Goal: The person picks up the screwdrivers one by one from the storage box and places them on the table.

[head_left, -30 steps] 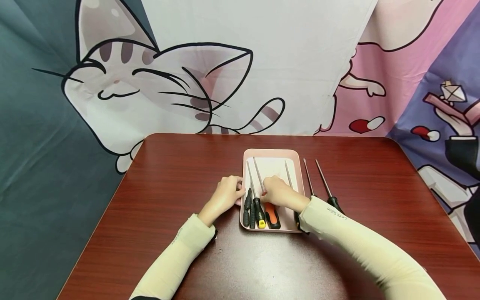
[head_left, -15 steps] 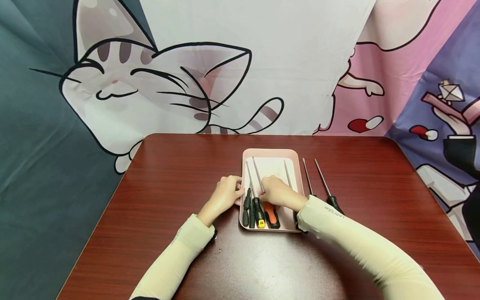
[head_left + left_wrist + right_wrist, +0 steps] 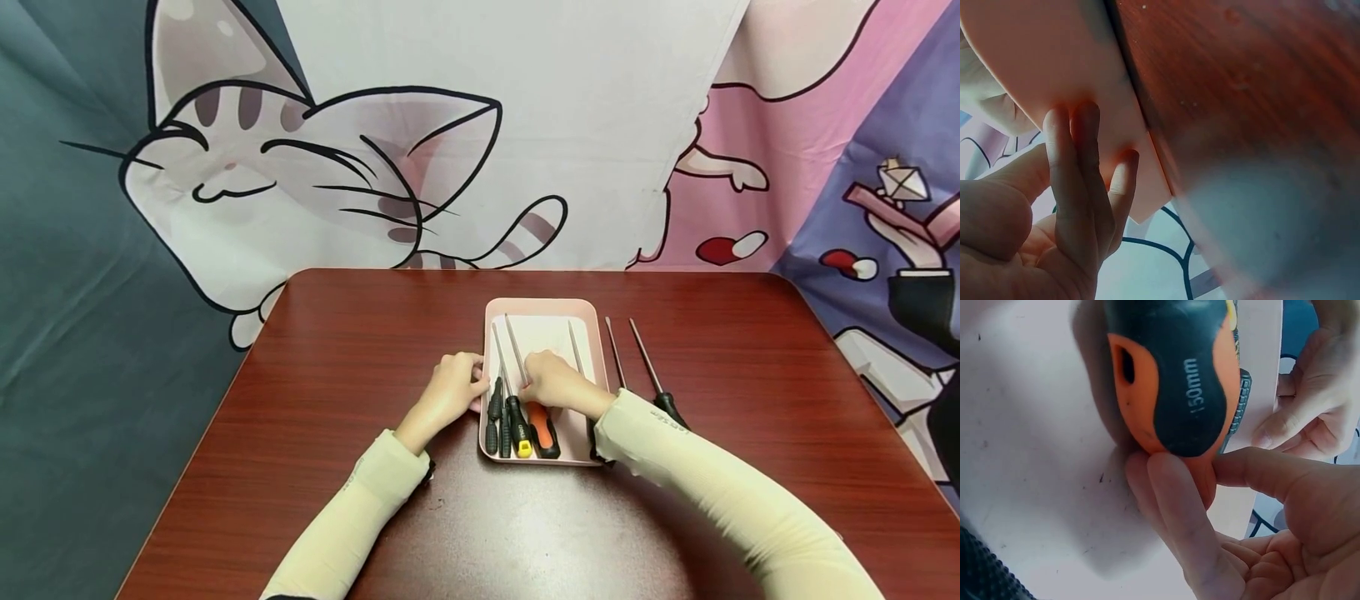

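My right hand (image 3: 561, 385) pinches the front of the handle of an orange-and-black screwdriver (image 3: 544, 433), which lies in a shallow pink tray (image 3: 540, 306). In the right wrist view, the thumb and fingers meet on the orange neck of the screwdriver (image 3: 1191, 394), marked "150mm". My left hand (image 3: 448, 388) holds the tray's left rim. Its fingers (image 3: 1065, 156) press the outer wall, and the thumb lies over the edge. Left of the orange handle lie a black-and-yellow screwdriver (image 3: 518, 427) and slim black-handled tools (image 3: 492, 421). Another screwdriver's shaft (image 3: 576, 346) lies on the tray's right side, its handle partly hidden.
On the brown table (image 3: 360, 317), right of the tray, lie two more screwdrivers: one long with a black handle (image 3: 666, 404), the other shaft (image 3: 615, 354) running under the right sleeve (image 3: 652, 442). Behind the table hangs a cartoon-cat cloth (image 3: 600, 125).
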Available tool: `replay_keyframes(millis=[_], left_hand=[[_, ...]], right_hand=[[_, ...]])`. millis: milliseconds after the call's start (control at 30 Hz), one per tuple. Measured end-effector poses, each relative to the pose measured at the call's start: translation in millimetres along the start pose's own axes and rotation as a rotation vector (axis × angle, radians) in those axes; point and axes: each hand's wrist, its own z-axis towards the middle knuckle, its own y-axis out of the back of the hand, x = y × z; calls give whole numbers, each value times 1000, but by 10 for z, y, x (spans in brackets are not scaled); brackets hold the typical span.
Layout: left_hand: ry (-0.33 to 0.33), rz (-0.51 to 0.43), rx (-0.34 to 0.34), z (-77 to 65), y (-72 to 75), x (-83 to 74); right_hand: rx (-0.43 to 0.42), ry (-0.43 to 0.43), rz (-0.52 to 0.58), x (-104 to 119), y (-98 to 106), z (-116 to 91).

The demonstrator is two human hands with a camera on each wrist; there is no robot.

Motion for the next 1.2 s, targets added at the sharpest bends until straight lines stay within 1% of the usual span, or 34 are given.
replay_keyframes(millis=[167,300,400,600,800,1000,1100,1200], left_hand=[[12,-2,2,-5,5,-5],[11,6,0,-10,11,-7],[9,8,0,-10,10,-3],[0,12,-4,-9,16,-6],[2,5,0,-2,16,-8],[-8,8,-8,-5,16,-12],[3,1,-5,-8,14,-10],[14,-17,1,-11,14,-9]], right_hand=[[17,-27,26,9,29,-4],[6,-31,18,16,56,-6],[-2,-16,-11,17,75,-7],[-5,-2,-12,29,131,-24],[-1,-2,26,22,163,-41],[27,-29,120,8,203,-86],[20,-33,114,6,250,-119],[-1,-14,70,-4,309,-152]])
